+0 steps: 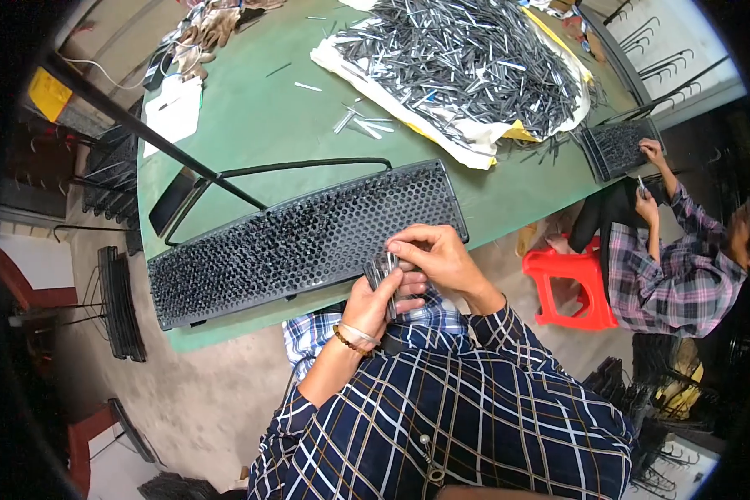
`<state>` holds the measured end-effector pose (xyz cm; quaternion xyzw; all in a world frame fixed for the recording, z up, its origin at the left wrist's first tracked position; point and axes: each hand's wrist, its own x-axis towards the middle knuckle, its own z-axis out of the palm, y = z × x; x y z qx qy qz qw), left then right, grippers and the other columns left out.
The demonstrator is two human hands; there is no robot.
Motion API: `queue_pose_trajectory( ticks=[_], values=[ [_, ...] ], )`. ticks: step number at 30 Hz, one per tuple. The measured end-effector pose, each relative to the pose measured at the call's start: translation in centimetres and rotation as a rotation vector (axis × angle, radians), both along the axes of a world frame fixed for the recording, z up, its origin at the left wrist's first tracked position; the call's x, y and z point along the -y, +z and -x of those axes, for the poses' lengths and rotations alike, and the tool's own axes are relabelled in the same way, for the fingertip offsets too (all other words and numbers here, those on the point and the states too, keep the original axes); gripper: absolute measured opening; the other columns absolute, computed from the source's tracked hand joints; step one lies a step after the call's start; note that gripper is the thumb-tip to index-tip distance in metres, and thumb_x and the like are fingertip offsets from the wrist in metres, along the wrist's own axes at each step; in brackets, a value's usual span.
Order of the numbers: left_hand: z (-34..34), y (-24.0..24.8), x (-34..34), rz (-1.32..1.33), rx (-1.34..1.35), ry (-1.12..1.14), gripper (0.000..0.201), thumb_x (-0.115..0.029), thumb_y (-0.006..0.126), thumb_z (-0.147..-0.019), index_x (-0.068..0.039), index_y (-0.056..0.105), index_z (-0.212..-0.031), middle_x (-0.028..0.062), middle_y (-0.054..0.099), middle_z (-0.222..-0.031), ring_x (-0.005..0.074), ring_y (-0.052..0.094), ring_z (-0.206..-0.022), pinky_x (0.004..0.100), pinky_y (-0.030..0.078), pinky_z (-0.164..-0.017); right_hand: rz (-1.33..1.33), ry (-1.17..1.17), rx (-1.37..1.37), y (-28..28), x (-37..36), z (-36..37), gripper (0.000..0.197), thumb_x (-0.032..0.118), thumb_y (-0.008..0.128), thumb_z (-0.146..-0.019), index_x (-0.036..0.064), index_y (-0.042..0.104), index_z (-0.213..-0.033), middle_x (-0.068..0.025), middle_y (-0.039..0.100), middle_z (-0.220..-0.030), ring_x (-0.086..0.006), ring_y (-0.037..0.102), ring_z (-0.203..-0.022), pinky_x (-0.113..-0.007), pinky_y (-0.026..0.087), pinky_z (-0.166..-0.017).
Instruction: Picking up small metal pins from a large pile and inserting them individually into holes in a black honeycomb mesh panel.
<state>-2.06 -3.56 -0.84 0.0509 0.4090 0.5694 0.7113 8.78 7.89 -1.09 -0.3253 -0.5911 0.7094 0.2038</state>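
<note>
The left hand [365, 308] is curled closed around a bundle of thin strips [378, 270]. Just above and to its right, the right hand [443, 260] closes its thumb and forefinger on the bundle's upper end; how many strips lie in that pinch is too small to tell. Directly beyond both hands, a black perforated panel [367, 237] slants across the green bench [258, 108], reaching well out to the left hand's left. Farther ahead of the right hand, a heap of strips [475, 71] covers a white sack [480, 158], with loose strips [362, 125] nearer the panel. Well to the right hand's right, a co-worker [675, 279] in plaid sits beside a red stool [558, 265].
</note>
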Motion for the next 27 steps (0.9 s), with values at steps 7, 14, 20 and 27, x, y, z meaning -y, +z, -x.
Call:
queue_pose_trajectory(
  ticks=[7,14,20,27],
  values=[
    [0.2,-0.4,-0.1,0.067,-0.050,0.029,0.030,-0.018,0.047,-0.094,0.004,0.050,-0.114,0.0165,0.062,-0.100,0.0213,0.063,-0.087,0.0334,0.056,-0.072,0.073,-0.028,0.026,0.6,-1.0,0.0,0.018,0.013,0.063,-0.085,-0.0028,0.066,-0.093,-0.0019,0.064,-0.075,-0.0052,0.054,-0.065,-0.020,0.044,-0.057],
    [0.3,-1.1,0.0,0.084,-0.053,0.090,0.028,-0.019,0.052,-0.092,0.002,0.053,-0.110,0.0139,0.063,-0.096,0.0181,0.063,-0.081,0.0284,0.056,-0.066,-0.075,-0.193,-0.110,1.4,-4.2,1.3,0.018,0.016,0.062,-0.087,0.0004,0.066,-0.096,-0.0030,0.067,-0.081,-0.0036,0.053,-0.060,-0.016,0.041,-0.052],
    [0.1,-1.0,0.3,0.089,-0.047,0.041,0.031,-0.022,0.050,-0.094,0.001,0.051,-0.114,0.0135,0.062,-0.098,0.0191,0.062,-0.086,0.0313,0.055,-0.070,-0.567,-0.366,-0.034,-0.3,-6.0,3.7,0.015,0.011,0.063,-0.084,-0.0014,0.067,-0.093,-0.0071,0.066,-0.082,-0.0073,0.058,-0.066,-0.021,0.046,-0.056],
    [0.3,-1.0,0.5,0.104,0.000,0.028,0.030,-0.018,0.053,-0.092,0.000,0.051,-0.116,0.0110,0.062,-0.099,0.0163,0.062,-0.084,0.0281,0.054,-0.069,-0.916,-0.336,-0.046,-0.8,-5.8,4.5,0.013,0.007,0.063,-0.082,-0.0001,0.066,-0.092,-0.0121,0.066,-0.084,-0.0196,0.063,-0.068,-0.027,0.049,-0.059]
  ],
)
